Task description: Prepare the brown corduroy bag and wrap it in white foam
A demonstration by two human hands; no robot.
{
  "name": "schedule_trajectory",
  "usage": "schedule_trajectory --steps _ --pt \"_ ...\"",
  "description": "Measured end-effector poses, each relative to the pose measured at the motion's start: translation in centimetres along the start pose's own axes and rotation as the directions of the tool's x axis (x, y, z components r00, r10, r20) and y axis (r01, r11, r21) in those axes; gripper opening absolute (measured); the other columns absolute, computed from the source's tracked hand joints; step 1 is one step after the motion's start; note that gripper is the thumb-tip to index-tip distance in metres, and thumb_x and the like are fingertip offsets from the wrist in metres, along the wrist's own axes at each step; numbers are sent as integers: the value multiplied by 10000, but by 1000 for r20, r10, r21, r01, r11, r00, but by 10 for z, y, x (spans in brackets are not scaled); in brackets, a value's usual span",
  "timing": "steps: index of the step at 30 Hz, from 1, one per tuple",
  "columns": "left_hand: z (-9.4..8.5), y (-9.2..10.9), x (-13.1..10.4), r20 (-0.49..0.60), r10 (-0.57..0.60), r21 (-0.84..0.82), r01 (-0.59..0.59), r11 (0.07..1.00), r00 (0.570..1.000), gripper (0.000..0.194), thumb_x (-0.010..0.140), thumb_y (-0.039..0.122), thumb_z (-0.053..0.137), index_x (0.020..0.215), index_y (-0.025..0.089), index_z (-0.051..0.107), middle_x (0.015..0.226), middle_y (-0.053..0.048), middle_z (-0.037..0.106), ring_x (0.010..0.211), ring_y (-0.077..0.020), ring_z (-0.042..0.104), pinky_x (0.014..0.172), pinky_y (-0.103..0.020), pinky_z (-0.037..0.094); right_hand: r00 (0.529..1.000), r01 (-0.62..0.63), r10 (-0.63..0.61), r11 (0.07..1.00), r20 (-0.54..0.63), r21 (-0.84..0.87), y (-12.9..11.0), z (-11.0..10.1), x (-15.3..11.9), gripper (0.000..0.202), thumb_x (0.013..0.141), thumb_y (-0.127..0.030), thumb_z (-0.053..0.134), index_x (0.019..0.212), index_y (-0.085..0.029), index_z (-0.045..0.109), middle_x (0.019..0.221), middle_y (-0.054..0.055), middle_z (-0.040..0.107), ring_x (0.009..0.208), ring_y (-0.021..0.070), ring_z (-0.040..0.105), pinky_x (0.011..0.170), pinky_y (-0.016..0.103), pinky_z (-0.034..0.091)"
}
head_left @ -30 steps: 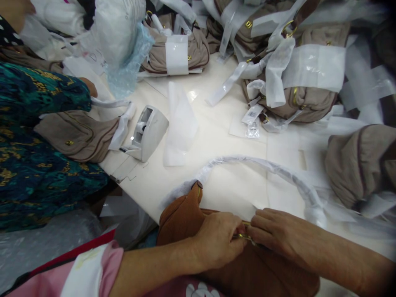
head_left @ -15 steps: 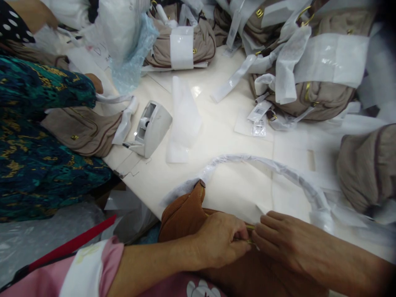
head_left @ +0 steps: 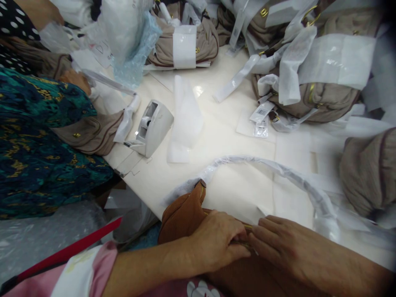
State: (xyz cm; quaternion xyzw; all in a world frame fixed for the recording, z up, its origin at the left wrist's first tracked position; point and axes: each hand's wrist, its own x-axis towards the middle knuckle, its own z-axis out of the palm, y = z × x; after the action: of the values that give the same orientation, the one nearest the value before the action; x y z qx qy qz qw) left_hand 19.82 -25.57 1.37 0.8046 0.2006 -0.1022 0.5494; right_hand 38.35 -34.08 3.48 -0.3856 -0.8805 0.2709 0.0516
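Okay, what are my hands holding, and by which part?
The brown bag, by its zipped top edge; the left hand pinches there, the right hand touches beside it.

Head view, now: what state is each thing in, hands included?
Brown bag: held at its zip; how far open, hidden.
Left hand: fingers closed on the bag at the zip.
Right hand: fingers together beside the zip; grip unclear.
Handle: wrapped, arched over the table.
Top-centre taupe bag: banded in white.
Large taupe bag: banded, tags hanging out.
Dispenser: standing, untouched.
White sheet: loose, lying on the table.
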Motion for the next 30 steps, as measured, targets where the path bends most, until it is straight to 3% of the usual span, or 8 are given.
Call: schedule_trajectory --steps 7,12,14,18,21,23,26,30 --pt "0 -5 -3 -54 83 224 -69 972 995 48 781 192 565 801 151 549 812 -36 544 790 -168 476 703 -276 368 992 -87 75 990 103 112 -3 6 -5 234 894 -153 293 893 -157 527 796 52 537 651 156 462 554 285 411" --pt "3 -10 -4 -90 -36 148 49 988 995 64 744 157 572 780 153 519 798 -27 521 778 -158 468 666 -252 368 989 -134 124 981 78 139 6 15 6 159 883 -147 381 948 -171 524 819 26 551 692 131 507 570 246 425" --pt "-6 -11 -6 -33 -82 108 86 990 996 59 748 181 575 782 162 532 781 -14 518 753 -146 473 646 -236 368 964 -265 267 956 -5 127 9 19 5 191 886 -143 377 997 -189 526 883 33 571 736 122 532 602 237 439" --pt "-26 -12 -2 54 -133 36 132 991 990 148 726 222 586 864 172 567 826 -9 537 724 -131 493 636 -217 390 833 -443 418 896 -362 14 4 27 -7 236 891 -222 394 1097 -170 496 1011 96 580 893 186 542 707 315 447" --pt "-33 -15 9 130 -151 31 148 988 980 210 764 258 519 940 167 586 832 -23 566 708 -141 523 628 -228 421 835 -480 468 877 -289 33 -8 29 -11 184 874 -323 440 797 -199 551 713 16 589 636 164 537 587 299 394" --pt "-32 -17 19 165 -79 36 74 997 983 362 748 230 517 1105 177 538 976 -48 583 812 -172 553 708 -262 448 845 -486 480 873 -236 40 -14 31 -10 272 870 -382 428 683 -210 523 618 -5 560 558 160 509 555 301 351" --pt "-29 -21 33 229 179 -2 -183 983 957 621 720 130 523 1305 249 354 1289 -47 447 1083 -209 488 912 -316 391 851 -467 460 884 -253 35 -20 37 -9 317 907 -345 341 682 -213 520 628 -7 566 576 157 507 565 302 316" --pt "-30 -25 48 420 337 -138 -307 942 843 264 810 200 534 1072 205 567 989 -32 606 876 -146 569 798 -212 432 862 -421 410 906 -298 27 -25 48 -12 313 924 -245 276 780 -204 551 701 6 570 633 156 496 614 319 312"
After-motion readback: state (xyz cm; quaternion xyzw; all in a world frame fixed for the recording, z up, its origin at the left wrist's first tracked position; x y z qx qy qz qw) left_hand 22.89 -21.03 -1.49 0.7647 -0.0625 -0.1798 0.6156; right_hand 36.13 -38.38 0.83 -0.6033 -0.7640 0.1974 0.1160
